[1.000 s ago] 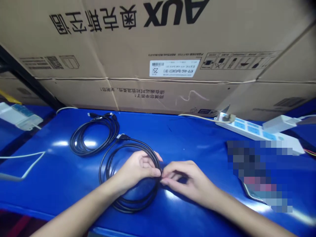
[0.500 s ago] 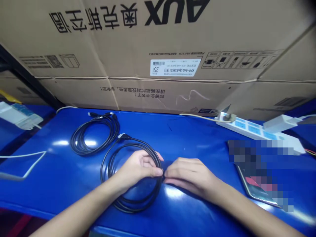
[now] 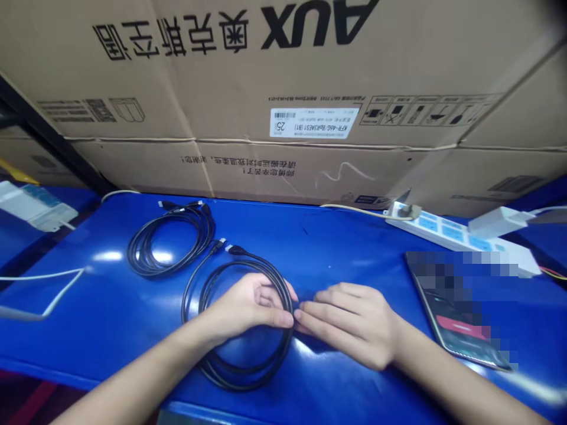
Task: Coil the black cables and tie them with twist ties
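The counter [image 3: 336, 254] looks glossy blue, and the black rubber cable [image 3: 248, 381] at six o'clock has a smooth matt skin. The cardboard carton [image 3: 310, 65] at twelve is rough and matt; the power strip [image 3: 443, 233] at three is smooth white plastic.

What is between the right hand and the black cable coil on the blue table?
Nothing visible stands between them. The fingertips of the right hand are at the right side of the black cable coil, touching it or nearly so, beside the left hand.
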### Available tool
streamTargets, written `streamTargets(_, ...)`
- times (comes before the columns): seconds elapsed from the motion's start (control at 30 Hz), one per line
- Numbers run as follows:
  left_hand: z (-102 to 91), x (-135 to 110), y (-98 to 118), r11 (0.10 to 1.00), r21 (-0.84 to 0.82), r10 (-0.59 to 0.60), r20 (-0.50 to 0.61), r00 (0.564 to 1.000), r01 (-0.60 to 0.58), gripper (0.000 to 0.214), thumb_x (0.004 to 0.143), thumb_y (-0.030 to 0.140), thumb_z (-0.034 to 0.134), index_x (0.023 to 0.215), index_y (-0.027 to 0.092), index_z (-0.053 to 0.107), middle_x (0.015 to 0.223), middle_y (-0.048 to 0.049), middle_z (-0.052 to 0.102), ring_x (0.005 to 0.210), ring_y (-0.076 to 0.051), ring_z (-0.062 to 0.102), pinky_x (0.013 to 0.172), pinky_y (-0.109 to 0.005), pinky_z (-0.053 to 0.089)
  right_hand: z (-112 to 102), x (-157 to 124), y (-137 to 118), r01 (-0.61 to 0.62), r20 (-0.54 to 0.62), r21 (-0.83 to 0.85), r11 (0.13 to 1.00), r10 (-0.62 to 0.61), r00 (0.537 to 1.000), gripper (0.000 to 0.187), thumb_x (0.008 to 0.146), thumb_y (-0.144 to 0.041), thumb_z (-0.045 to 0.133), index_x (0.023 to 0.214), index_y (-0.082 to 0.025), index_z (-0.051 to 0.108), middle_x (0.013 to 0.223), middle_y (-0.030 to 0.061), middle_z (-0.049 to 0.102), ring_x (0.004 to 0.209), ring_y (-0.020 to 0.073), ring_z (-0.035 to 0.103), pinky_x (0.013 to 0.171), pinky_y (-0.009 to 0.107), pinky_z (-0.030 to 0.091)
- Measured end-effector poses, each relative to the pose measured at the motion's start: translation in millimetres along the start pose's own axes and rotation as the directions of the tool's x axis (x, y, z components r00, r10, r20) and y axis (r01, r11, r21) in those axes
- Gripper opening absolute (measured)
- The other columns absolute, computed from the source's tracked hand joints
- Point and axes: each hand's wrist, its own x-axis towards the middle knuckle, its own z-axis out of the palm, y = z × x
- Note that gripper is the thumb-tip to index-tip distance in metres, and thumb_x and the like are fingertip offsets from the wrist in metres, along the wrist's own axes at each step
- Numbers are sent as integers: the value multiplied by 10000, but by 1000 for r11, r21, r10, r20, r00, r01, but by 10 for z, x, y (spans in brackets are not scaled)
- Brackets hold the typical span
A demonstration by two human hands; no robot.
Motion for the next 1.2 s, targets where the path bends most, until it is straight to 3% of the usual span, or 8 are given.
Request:
streamTargets(0.2, -7, 17, -2, 1000, 19, 14, 5, 1000, -14, 416, 578, 234, 956, 914, 162, 722, 728, 26, 696, 673, -100, 609, 653, -213, 457, -26, 6, -26, 39, 30, 41, 998, -41, 999, 455, 1072, -114, 301, 968, -141, 743, 905, 18, 820, 738, 136, 735, 606, 268, 539)
streamTargets(0.3, -2, 31, -16, 999, 19, 45, -30, 999, -44, 466, 559, 232, 963, 947, 169, 715, 831, 12, 713, 721, -114, 629, 696, -235, 471, 38, -12, -19, -131, 34, 74, 989, 129, 991, 354, 1082, -177, 395, 960, -164, 727, 888, 35, 798, 738, 148, 724, 605, 258, 520)
streamTargets(0.4, 6, 36, -34, 997, 36, 74, -62, 995, -72, 473, 578, 235, 956, 974, 161, 710, 878, -6, 721, 733, -124, 635, 707, -247, 470, 137, -46, -9, -374, 89, 150, 915, 364, 927, 309, 1073, -264, 475, 906, -178, 720, 825, 52, 752, 700, 146, 691, 618, 239, 525)
streamTargets(0.47, 12, 36, -37, 995, 45, 89, -76, 993, -86, 460, 588, 235, 952, 970, 154, 708, 846, -3, 716, 730, -124, 628, 699, -244, 465, 188, -61, -14, -543, 195, 315, 779, 507, 840, 301, 1051, -329, 532, 873, -179, 723, 786, 46, 734, 674, 139, 673, 616, 223, 521)
streamTargets(0.53, 17, 37, -30, 994, 50, 96, -82, 992, -92, 463, 567, 224, 960, 947, 147, 708, 793, 9, 702, 716, -122, 615, 687, -239, 462, 207, -60, -25, -702, 352, 464, 540, 615, 706, 278, 998, -390, 621, 864, -180, 745, 771, 39, 738, 658, 140, 660, 613, 223, 510)
streamTargets(0.67, 26, 47, -5, 994, 56, 98, -86, 991, -93, 448, 555, 226, 964, 917, 140, 714, 784, 3, 705, 720, -126, 616, 702, -249, 475, 179, -22, -44, -834, 609, 542, 107, 634, 477, 300, 914, -455, 696, 951, -171, 786, 832, 55, 759, 696, 159, 652, 623, 247, 505)
streamTargets(0.8, 30, 56, 7, 994, 62, 99, -114, 989, -93, 456, 573, 255, 958, 940, 144, 712, 780, 5, 710, 711, -122, 622, 695, -250, 478, 163, -2, -41, -812, 726, 556, -179, 581, 368, 387, 859, -523, 735, 978, -159, 790, 797, 42, 725, 624, 134, 614, 595, 249, 524)
streamTargets(1.2, 55, 33, 29, 994, 69, 88, -140, 986, -79, 528, 583, 254, 954, 1049, 163, 723, 699, 42, 670, 675, -123, 617, 721, -270, 491, 209, -6, -32, -775, 702, 579, -252, 637, 318, 410, 813, -536, 783, 1001, -172, 803, 852, 56, 763, 596, 123, 623, 585, 252, 557)
